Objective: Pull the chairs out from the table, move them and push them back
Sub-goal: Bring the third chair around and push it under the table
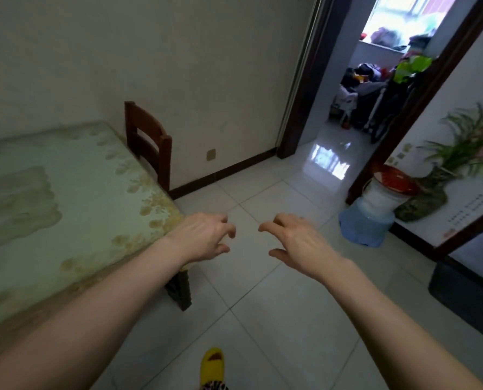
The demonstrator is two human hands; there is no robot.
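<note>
A dark brown wooden chair [148, 142] stands pushed in at the far end of the table [65, 198], close to the wall; only its slatted back shows. The table has a pale green, stained patterned top and a dark leg [179, 291] at its near corner. My left hand [203, 237] hovers over the floor just past that table corner, fingers apart and curled, holding nothing. My right hand [294, 240] hovers beside it to the right, also empty with fingers spread. Both hands are well short of the chair.
White floor tiles [263, 291] stretch ahead to an open doorway [330, 153] with clutter beyond. At the right wall stand a blue and white container with a red lid [375, 204], a vase of plants [432, 192] and a dark box [465, 294]. A yellow slipper [212, 364] shows below.
</note>
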